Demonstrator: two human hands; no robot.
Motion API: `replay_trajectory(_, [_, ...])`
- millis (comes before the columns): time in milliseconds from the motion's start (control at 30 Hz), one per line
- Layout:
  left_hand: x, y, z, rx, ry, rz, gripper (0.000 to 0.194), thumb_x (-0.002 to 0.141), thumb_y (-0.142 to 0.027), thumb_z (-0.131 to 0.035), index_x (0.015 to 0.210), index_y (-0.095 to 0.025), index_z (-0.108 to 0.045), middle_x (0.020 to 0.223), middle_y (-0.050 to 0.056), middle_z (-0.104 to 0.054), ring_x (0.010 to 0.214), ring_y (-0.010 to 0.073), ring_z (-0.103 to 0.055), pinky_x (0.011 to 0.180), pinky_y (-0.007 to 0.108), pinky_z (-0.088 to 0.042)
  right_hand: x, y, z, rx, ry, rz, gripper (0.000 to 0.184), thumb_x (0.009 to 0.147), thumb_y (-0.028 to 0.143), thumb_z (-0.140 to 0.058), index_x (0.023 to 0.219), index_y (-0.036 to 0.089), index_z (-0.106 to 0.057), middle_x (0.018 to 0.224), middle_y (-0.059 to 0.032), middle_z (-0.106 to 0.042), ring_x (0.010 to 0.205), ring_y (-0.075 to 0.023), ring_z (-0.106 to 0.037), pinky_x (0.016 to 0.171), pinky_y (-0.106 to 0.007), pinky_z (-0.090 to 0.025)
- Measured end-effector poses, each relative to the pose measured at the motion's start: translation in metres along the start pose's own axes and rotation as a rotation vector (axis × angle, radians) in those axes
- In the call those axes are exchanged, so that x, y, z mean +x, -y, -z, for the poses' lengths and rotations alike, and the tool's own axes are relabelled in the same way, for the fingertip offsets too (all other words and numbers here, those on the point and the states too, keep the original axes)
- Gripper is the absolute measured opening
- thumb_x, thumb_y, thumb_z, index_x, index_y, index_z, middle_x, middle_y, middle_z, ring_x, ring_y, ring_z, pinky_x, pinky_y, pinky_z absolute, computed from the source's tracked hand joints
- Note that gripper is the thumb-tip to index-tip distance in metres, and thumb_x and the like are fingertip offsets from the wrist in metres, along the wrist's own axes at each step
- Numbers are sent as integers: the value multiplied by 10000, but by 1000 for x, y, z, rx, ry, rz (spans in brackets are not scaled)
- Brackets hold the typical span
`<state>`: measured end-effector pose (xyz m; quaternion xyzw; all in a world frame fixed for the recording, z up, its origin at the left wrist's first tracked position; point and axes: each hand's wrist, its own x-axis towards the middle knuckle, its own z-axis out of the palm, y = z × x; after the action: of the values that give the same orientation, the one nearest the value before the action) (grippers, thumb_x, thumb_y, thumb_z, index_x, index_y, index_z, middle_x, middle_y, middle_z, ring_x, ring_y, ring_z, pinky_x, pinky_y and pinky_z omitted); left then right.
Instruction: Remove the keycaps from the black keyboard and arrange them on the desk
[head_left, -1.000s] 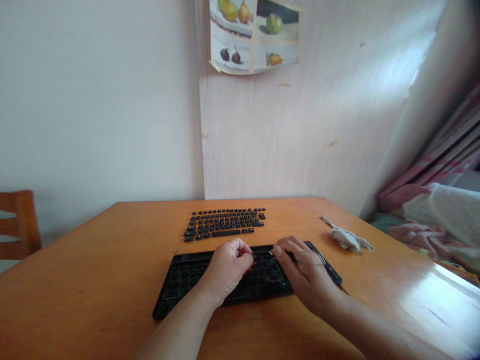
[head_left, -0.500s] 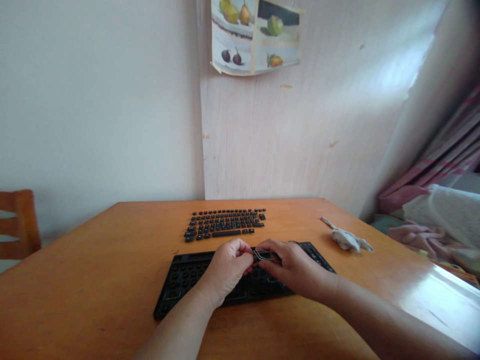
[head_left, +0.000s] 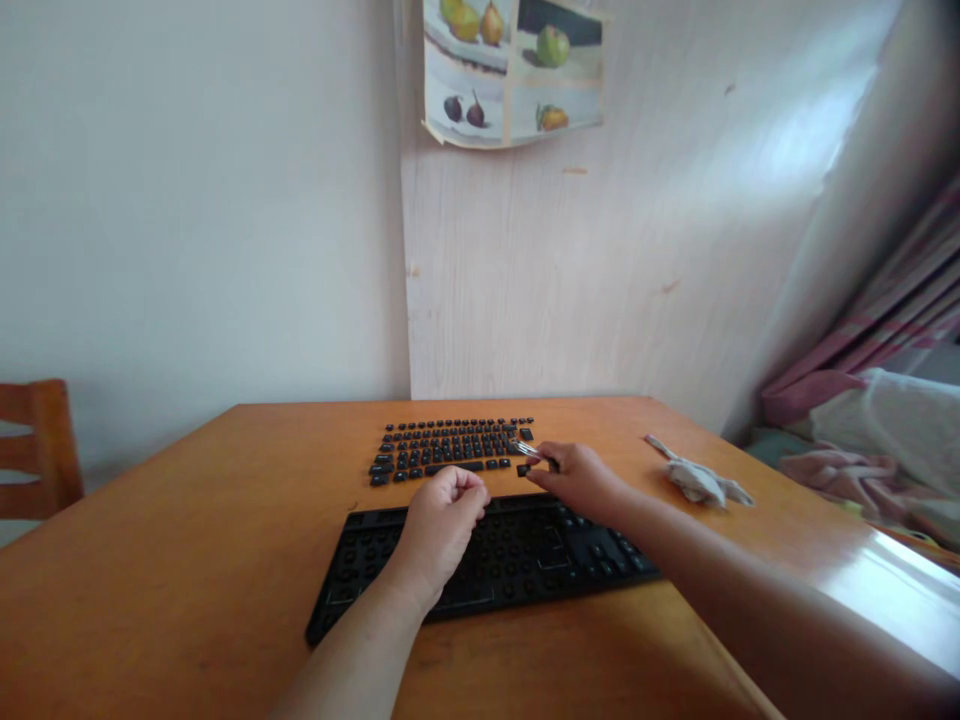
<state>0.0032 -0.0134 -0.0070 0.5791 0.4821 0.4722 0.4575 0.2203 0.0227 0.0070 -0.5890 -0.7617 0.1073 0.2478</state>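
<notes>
A black keyboard (head_left: pixel 517 560) lies in front of me, with many of its keycaps off and bare key posts showing. My left hand (head_left: pixel 446 515) hovers over its left-middle part, thumb and fingers pinched together; whatever lies between them is hidden. Beyond the keyboard's back edge, my right hand (head_left: pixel 574 475) grips a wire keycap puller (head_left: pixel 527 450), its wire end pointing left. Just under those fingertips is a dark keycap (head_left: pixel 523 470); I cannot tell if it is held or resting on the table. Loose keycaps (head_left: pixel 450 447) lie behind in keyboard-like rows, with the spacebar (head_left: pixel 455 467) in front.
A crumpled pale cloth (head_left: pixel 701 482) with a brush-like handle lies on the right of the wooden table (head_left: pixel 187 560). A wooden chair back (head_left: pixel 34 450) stands at the left. Painted fruit sheets (head_left: pixel 514 75) hang on the wall behind. Bedding (head_left: pixel 862 440) shows at far right.
My right hand has moved away from the left, forward over the keyboard's back edge to the loose keycaps, carrying the puller. My left hand has drawn slightly left, still pinched.
</notes>
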Motion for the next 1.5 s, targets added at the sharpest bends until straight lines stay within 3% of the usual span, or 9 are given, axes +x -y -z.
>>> replay_trajectory(167, [2, -2, 6, 16, -57, -14, 166, 765, -320, -579, 805, -164, -620, 820, 67, -698, 730, 170, -621, 687, 289, -461, 37, -31, -12, -57, 14, -113, 218, 766, 299, -626, 915, 171, -719, 520, 50, -477, 498, -109, -422, 508, -232, -265])
replay_trajectory(333, [4, -2, 8, 16, -74, -17, 184, 765, -340, -584, 815, -169, -631, 825, 70, -712, 722, 170, -621, 683, 287, -457, 54, -42, -25, -93, 38, -165, 200, 735, 290, -663, 896, 193, -732, 523, 48, -492, 504, -110, -428, 520, -230, -273])
replay_trajectory(933, [3, -4, 8, 26, -76, -3, 182, 767, -352, -575, 798, -179, -621, 808, 66, -711, 712, 168, -622, 681, 281, -457, 65, -48, -40, -89, 58, -195, 193, 710, 273, -683, 882, 212, -747, 587, 25, -569, 557, -124, -475, 540, -229, -301])
replay_trajectory(1100, [4, 0, 9, 43, -76, -30, 176, 767, -342, -570, 803, -180, -629, 804, 60, -708, 717, 172, -624, 677, 279, -459, 60, -42, -27, -21, -33, -182, 190, 756, 311, -637, 865, 173, -709, 627, -1, -579, 600, -141, -487, 547, -236, -298])
replay_trajectory(1233, [6, 5, 10, 128, -72, -93, 184, 784, -349, -560, 794, -181, -636, 771, 47, -691, 717, 181, -621, 670, 281, -449, 48, -31, -5, 100, -95, -178, 293, 876, 318, -431, 854, 143, -664, 655, -36, -593, 610, -147, -527, 547, -234, -340])
replay_trajectory(1367, [6, 5, 9, 222, -57, -155, 195, 804, -362, -551, 782, -185, -631, 729, 29, -662, 707, 183, -606, 657, 280, -431, 23, -18, 19, 223, -108, -150, 416, 928, 359, -291, 884, 150, -648, 761, -53, -633, 642, -143, -564, 580, -231, -400])
replay_trajectory(1500, [2, 0, 7, 319, -56, -187, 192, 803, -368, -556, 760, -194, -626, 672, 8, -633, 661, 178, -581, 630, 280, -408, -11, -3, 37, 272, -164, -110, 480, 928, 460, -323, 721, 163, -638, 639, -27, -543, 619, -150, -509, 566, -250, -373])
